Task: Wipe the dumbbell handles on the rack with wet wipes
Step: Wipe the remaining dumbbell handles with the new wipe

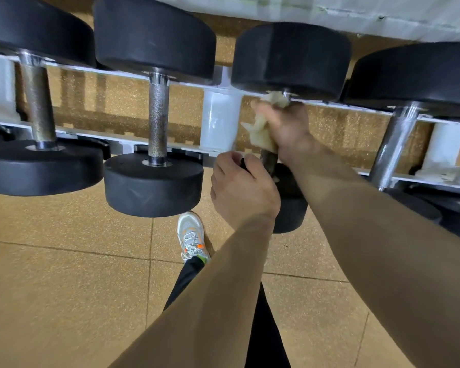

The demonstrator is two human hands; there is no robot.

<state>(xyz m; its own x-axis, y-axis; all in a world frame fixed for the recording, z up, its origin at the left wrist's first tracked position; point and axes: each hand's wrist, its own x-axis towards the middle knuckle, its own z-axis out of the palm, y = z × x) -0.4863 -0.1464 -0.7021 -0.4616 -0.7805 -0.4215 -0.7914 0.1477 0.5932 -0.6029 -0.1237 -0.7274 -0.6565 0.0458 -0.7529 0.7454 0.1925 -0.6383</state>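
Several black dumbbells lie across a white rack. My right hand grips a crumpled pale wet wipe wrapped round the handle of the third dumbbell, high up near its far head. My left hand curls over the near head of that same dumbbell, fingers hooked on its top edge. Most of the handle is hidden by the wipe and my hands. To the left, a dumbbell with a knurled steel handle sits untouched.
Another dumbbell lies at the far left and one with a smooth chrome handle at the right. Tan speckled rubber floor tiles lie below. My shoe stands just under the rack's front rail.
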